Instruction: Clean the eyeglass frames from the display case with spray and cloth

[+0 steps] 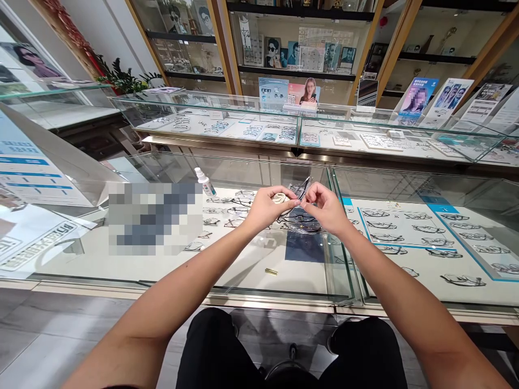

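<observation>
My left hand (264,208) is closed, with a crumpled cream cloth (280,198) in its curled fingers. Between the two hands is a pair of dark-framed eyeglasses (302,188), held above the glass counter. The fingertips of my right hand (326,209) are pinched together at the glasses, touching or almost touching the left thumb. Fingers hide much of the frame, and its outline blends with the glasses on display below, so which part each hand grips is hard to make out.
A white spray bottle (206,182) stands left on the glass display counter (251,278). A small gold-coloured strip (271,271) lies nearer me. Rows of eyeglasses (462,280) show under the glass. A sign (32,167) and printed paper (32,237) occupy the left end.
</observation>
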Demonstrator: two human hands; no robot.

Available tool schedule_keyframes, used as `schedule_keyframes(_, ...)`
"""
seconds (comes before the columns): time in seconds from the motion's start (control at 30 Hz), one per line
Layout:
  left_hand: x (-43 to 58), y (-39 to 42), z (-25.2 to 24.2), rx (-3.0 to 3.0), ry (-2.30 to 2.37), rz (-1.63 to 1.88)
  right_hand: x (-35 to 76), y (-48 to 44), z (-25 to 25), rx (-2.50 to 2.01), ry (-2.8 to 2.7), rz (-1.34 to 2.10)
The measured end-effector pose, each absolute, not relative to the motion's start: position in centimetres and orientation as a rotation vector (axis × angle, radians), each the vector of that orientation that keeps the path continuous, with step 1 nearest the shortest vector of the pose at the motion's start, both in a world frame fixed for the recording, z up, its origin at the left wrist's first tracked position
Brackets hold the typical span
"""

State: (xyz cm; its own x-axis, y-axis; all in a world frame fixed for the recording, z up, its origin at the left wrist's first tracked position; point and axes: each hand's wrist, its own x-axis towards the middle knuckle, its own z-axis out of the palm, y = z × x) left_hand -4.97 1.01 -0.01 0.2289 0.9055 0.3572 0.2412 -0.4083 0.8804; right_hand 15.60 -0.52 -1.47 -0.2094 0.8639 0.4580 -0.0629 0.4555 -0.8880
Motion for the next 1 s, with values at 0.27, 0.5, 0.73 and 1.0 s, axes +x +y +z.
schedule_keyframes(0.27,-5.1,1.2,-0.3,1.848,1.084,1.244,15.5,-0.9,-1.3,-0.780,-1.582,0.920)
schedule_keyframes(0.5,-5.2,1.2,-0.7,1.945,1.116,1.271,15.6,-1.1,-1.1,-0.810,-1.604,0.906)
schedule_keyframes(0.73,-5.2,1.2,-1.1,2.077,1.028,1.332,15.8,-1.0,-1.0,-0.820,-1.640,0.880)
schedule_keyframes(1.0,-4.9,1.1,-1.4,2.134,0.992,1.375,15.9,-1.0,-0.8,-0.819,-1.670,0.860)
